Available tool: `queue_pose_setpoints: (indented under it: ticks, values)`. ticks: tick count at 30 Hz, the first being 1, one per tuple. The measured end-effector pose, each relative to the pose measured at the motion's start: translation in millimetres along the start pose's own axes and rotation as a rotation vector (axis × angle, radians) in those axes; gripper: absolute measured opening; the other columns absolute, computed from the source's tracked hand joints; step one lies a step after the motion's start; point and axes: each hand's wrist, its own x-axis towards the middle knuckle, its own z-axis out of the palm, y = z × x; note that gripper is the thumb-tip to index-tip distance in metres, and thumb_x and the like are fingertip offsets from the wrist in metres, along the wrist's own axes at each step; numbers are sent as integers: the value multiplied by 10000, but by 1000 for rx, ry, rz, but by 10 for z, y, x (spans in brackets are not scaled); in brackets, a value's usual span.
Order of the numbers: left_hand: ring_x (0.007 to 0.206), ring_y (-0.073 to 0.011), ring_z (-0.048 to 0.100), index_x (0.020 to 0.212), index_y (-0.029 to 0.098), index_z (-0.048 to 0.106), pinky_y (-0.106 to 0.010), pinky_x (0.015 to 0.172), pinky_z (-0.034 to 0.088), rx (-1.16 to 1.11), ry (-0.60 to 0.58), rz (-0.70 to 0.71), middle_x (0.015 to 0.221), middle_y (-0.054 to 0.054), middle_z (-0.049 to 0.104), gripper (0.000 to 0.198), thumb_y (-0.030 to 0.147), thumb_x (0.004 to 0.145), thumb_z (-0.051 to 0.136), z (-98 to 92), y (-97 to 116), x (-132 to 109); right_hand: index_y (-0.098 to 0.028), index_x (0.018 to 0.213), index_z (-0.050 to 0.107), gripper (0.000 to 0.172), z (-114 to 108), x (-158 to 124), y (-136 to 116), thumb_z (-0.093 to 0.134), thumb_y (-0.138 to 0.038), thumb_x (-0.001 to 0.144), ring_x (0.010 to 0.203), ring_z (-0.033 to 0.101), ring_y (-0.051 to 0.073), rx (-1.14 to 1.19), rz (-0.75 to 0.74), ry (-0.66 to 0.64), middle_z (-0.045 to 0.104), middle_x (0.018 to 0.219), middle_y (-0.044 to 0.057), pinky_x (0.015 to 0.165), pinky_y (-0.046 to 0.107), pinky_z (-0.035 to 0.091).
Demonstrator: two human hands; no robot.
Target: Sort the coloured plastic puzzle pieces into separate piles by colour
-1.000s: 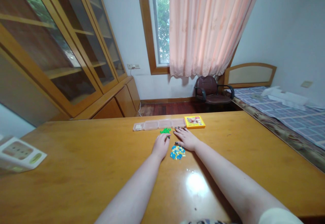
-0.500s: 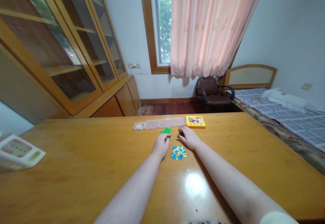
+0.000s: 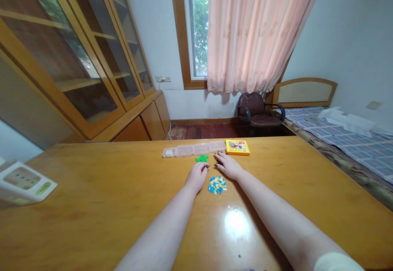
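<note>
**A:** Which way do the green pieces (image 3: 202, 159) lie from your left hand (image 3: 197, 177)?

**B:** Just past the fingers, on the far side and a touch to the left of the tips. Your hand hides part of the near edge, so I can't tell whether you are touching the heap.

**A:** And which hand is nearer to it?

**B:** Your left. Your right hand (image 3: 229, 167) sits off to the right, with a strip of counter (image 3: 123, 189) showing between, its fingertips by the near edge of the clear tray (image 3: 184, 151) and close to the yellow box (image 3: 238, 147).

**A:** Any long axis?

**B:** Only loosely. What shows of the heap looks wider side to side than deep, roughly along the tray's row of compartments. Single pieces are too small to give you a direction.

**A:** And your fingers?

**B:** On the left they curl inward; whether you have anything pinched there, I can't tell. On the right they are spread and relaxed, thumb apart, grasping nothing that shows.

**A:** How do the pieces look?

**B:** The green ones are small and bright, loosely bunched on the counter in front of the tray. Nearer you, between your wrists, lie the blue and yellow pieces (image 3: 217, 185), a flat, roundish patch with paler bits mixed in.
</note>
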Motion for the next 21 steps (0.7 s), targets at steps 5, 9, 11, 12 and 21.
queue_pose_setpoints:
  ticks: [5, 9, 11, 12, 21]
  values:
    - [959, -184, 597, 924, 195, 653, -349, 896, 476, 1, -8, -5, 965, -43, 661, 220, 175, 845, 448, 7, -8, -1, -209, 1296, 521, 416, 54, 148, -85, 449, -257, 889, 1314, 372, 214, 8, 36, 6, 436, 1402, 92, 1094, 382, 293]
    - [947, -176, 601, 912, 190, 656, -337, 891, 478, -13, -2, 0, 955, -41, 664, 220, 164, 839, 450, 8, -16, -4, -175, 1272, 546, 409, 89, 165, -134, 419, -189, 884, 1308, 382, 221, -17, 9, -7, 472, 1368, 103, 1103, 408, 279]
    - [942, -174, 603, 913, 191, 657, -336, 886, 482, -18, -3, -3, 954, -39, 666, 220, 159, 837, 453, 7, -22, -5, -177, 1271, 546, 414, 92, 125, -138, 409, -171, 880, 1301, 393, 211, -5, -7, -11, 487, 1356, 95, 1099, 402, 291]
    - [941, -173, 604, 917, 192, 657, -338, 885, 484, -21, -3, -7, 957, -38, 667, 220, 159, 836, 455, 6, -25, -5, -181, 1266, 550, 414, 88, 94, -134, 408, -167, 877, 1296, 400, 206, 7, -17, -9, 494, 1351, 91, 1096, 399, 298]
    - [949, -179, 606, 914, 191, 662, -351, 896, 480, -39, -11, -31, 961, -40, 672, 224, 155, 834, 456, 10, -12, -6, -204, 1225, 584, 381, -60, -335, 196, 448, -209, 869, 1265, 443, 209, 83, -33, 30, 517, 1331, 76, 1083, 415, 324]
